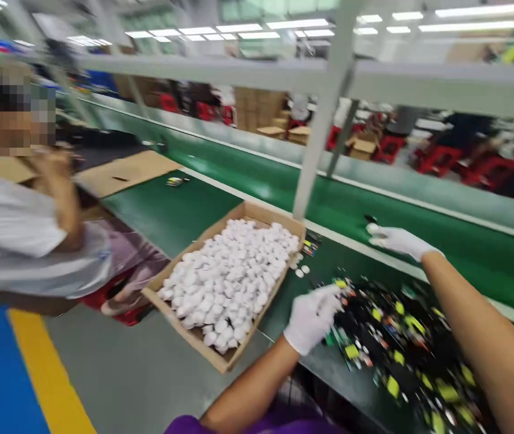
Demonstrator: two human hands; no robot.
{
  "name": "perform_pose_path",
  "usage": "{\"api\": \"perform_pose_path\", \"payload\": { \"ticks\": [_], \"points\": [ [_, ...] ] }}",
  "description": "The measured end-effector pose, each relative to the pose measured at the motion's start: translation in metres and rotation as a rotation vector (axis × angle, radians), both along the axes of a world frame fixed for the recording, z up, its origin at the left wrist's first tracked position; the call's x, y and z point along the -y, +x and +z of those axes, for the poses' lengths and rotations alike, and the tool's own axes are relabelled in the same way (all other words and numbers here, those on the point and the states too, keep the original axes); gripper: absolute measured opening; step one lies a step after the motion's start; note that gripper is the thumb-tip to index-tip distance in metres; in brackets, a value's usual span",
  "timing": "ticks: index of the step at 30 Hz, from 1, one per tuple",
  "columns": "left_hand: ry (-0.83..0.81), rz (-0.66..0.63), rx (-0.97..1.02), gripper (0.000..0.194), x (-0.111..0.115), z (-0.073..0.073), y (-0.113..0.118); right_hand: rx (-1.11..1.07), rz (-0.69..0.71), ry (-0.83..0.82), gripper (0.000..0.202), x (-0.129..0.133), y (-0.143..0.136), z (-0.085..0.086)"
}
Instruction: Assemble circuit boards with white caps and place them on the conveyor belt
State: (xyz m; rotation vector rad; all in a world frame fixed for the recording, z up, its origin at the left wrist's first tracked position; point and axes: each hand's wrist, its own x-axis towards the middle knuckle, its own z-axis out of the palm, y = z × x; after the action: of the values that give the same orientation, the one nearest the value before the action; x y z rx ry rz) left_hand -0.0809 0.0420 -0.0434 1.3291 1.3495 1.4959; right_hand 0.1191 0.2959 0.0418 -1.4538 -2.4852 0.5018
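Observation:
My left hand (312,316), in a white glove, is at the near left edge of a heap of small electronic parts (402,337), black with yellow-green, green and silvery bits. Its fingers are curled together at the heap, and what they hold, if anything, is not clear. My right hand (404,242), gloved as well, reaches out over the green conveyor belt (420,241). At its fingertips is a small black part with a white piece (370,222), blurred. Left of my left hand stands a shallow cardboard tray (189,334) full of white round pieces (230,271).
Several loose white discs (301,272) and a few parts (312,242) lie beside the tray. A white post (318,150) rises behind it, joined to an overhead shelf. A seated person (22,223) is at the left. A cardboard sheet (130,172) lies on the far bench.

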Motion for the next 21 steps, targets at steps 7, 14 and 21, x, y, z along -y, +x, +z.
{"api": "perform_pose_path", "payload": {
  "ticks": [7, 14, 21],
  "points": [
    [-0.054, 0.130, 0.291, 0.040, -0.018, -0.002, 0.001, 0.187, 0.240, -0.234, 0.032, 0.061, -0.007, -0.006],
    [-0.048, 0.139, 0.263, 0.045, -0.020, -0.001, 0.003, 0.522, 0.328, -0.157, 0.052, 0.101, -0.032, -0.007],
    [-0.025, 0.141, 0.207, 0.043, -0.024, -0.006, 0.004, 0.554, 0.251, -0.010, 0.045, 0.121, -0.044, -0.015]
  ]
}}
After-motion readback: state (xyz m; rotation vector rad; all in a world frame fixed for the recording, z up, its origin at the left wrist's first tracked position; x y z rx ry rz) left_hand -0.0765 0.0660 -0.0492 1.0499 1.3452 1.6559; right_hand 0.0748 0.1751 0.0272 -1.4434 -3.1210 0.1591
